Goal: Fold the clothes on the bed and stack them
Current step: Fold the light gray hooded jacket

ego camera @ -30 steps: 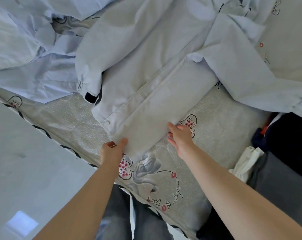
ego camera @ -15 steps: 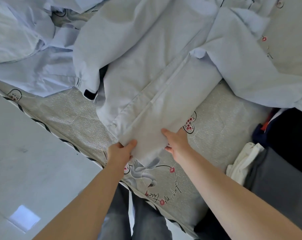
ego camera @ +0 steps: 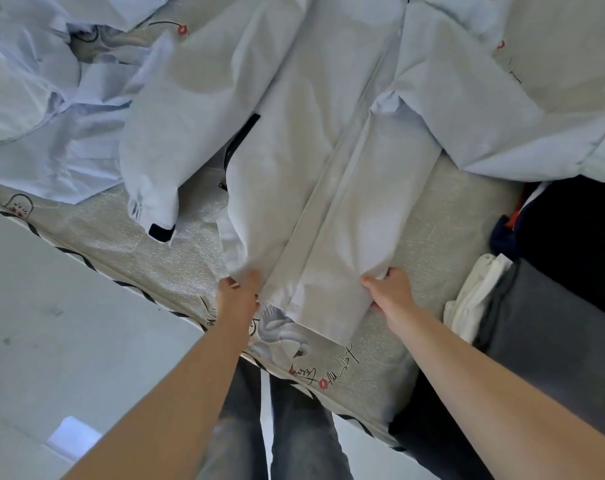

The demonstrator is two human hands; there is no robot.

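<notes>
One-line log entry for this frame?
step: fold | left hand: grips white shirt hem | right hand: grips hem | bed: shirt spread flat

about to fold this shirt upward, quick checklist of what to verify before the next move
1. Left hand grips the hem of the pale shirt: ok.
2. Right hand grips the hem's other side: ok.
3. Shirt lying flat: not ok, the near end is bunched between the hands.
4. Left sleeve tucked in: not ok, it splays off to the side.
5. Other pale clothes clear of the fold: not ok, they overlap it at left and right.
6. Stack spot: cannot tell; dark folded clothes sit at right.
</notes>
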